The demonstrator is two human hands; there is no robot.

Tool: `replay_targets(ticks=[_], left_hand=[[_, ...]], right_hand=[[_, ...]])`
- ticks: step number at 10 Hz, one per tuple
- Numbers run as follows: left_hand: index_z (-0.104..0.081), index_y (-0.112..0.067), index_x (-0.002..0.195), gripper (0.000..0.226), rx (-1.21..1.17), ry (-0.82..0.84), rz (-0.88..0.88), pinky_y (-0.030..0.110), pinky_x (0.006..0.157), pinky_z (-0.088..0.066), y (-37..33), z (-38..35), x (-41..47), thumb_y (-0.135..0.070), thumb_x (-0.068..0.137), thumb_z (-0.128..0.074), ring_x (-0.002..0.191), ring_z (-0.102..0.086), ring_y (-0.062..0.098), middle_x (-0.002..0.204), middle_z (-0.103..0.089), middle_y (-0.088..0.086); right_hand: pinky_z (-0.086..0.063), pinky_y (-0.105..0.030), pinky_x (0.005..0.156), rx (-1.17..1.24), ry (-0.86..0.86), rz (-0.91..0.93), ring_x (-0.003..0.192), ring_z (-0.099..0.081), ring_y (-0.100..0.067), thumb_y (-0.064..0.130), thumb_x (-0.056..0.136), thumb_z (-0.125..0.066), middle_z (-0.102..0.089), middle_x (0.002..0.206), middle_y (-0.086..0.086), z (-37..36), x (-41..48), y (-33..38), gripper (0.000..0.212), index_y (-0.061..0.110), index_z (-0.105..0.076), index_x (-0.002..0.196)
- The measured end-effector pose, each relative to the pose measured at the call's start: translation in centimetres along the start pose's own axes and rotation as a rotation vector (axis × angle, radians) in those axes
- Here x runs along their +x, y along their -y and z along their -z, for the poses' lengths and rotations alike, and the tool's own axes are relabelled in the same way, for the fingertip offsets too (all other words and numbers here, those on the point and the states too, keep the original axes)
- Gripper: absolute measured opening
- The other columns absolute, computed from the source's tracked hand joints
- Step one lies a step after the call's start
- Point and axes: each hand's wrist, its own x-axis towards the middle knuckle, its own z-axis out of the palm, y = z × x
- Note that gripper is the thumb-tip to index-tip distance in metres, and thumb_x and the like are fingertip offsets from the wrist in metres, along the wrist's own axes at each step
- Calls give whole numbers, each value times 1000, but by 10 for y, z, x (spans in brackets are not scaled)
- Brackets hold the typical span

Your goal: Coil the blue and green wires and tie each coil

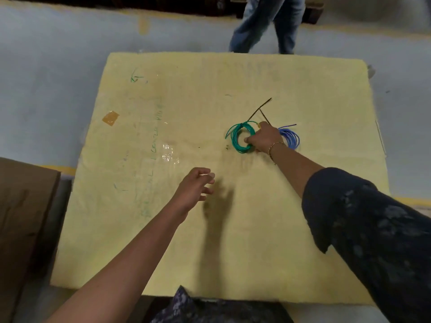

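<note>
A green wire coil [238, 139] lies on the yellow table top [186, 229], right of the middle. My right hand [264, 138] grips the coil's right side, with the thumb inside the ring. Just right of that hand lies a blue wire coil [291, 138], partly hidden by the hand, one loose end pointing up and right. Two thin black ties [260, 108] lie just behind the coils. My left hand [194, 190] hovers over the table nearer to me, fingers loosely spread, holding nothing.
A brown cardboard box [21, 217] stands beside the table at the left. A person in jeans [268, 24] stands on the grey floor beyond the far edge. A piece of brown tape [110, 118] sticks to the table at left.
</note>
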Motion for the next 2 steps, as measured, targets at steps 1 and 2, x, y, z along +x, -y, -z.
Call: replay_targets(ticks=[1,2], left_hand=[[-57,-21,123,26,18,-11,-8,34,80,-48,-2,-5,1,-30,98,-59,86,-67,20,113,-70,4],[-58,-23,123,36,-3,-46,-19,36,83,-50,-8,-8,3,-36,91,-64,89,-69,20,117,-70,5]], right_hand=[[-51,-41,95,-48,-71,56,121,-57,-35,34,76,-80,-53,137,-16,12,-10,3,84,9,-37,143],[-46,-40,95,-39,-200,136,128,-50,-35,34,82,-75,-42,147,-14,17,-18,-5,83,12,-32,149]])
